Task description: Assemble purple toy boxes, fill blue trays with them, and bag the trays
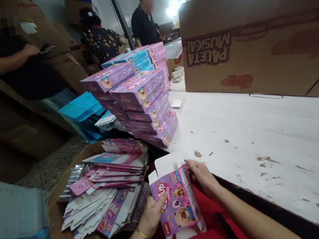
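Both hands clasped a pink-and-purple carton (177,200) printed with cartoon bears, its white flaps open: the left hand (151,216) gripped its left edge, the right hand (202,176) its upper right corner.

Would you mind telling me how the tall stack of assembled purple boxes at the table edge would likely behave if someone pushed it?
The stack of purple boxes probably tips or slides apart easily: its layers sit skewed, not squared. The boxes look like thin printed card, like the one held by the left hand and right hand, so likely light. It stands near the white table edge, so boxes might fall off.
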The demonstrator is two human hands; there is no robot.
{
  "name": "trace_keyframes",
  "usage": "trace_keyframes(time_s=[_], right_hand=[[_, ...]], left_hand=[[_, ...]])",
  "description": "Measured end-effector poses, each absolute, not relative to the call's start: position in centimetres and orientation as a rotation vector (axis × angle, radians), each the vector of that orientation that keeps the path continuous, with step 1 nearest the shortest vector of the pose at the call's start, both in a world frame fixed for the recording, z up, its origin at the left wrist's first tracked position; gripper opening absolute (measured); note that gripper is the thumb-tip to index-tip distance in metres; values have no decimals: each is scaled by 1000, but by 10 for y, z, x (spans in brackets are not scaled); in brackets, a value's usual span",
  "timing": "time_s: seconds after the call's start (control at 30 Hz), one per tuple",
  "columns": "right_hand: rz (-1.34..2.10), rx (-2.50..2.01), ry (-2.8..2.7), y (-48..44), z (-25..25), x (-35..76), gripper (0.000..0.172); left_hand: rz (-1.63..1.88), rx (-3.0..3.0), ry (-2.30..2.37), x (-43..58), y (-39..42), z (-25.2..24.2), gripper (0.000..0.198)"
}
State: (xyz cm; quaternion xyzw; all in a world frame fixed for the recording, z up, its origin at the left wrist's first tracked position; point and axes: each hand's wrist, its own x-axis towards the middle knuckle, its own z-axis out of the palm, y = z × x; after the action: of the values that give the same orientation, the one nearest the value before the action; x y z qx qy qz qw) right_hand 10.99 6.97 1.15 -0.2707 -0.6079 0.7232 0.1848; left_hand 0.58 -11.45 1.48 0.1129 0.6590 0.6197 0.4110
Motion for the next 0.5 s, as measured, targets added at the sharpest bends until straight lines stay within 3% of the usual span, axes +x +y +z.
trace_keyframes(time_s=[0.17,0.3,0.5], right_hand=[[2185,-855,-1684,93,41,87,38],[2411,-543,-1688,83,39,92,32],[2061,-484,-1978,72,22,112,26]], left_hand=[[1587,438,1494,4,-106,20,49],[1659,335,1176,-1,-89,45,55],[1326,734,1638,-8,-72,59,46]])
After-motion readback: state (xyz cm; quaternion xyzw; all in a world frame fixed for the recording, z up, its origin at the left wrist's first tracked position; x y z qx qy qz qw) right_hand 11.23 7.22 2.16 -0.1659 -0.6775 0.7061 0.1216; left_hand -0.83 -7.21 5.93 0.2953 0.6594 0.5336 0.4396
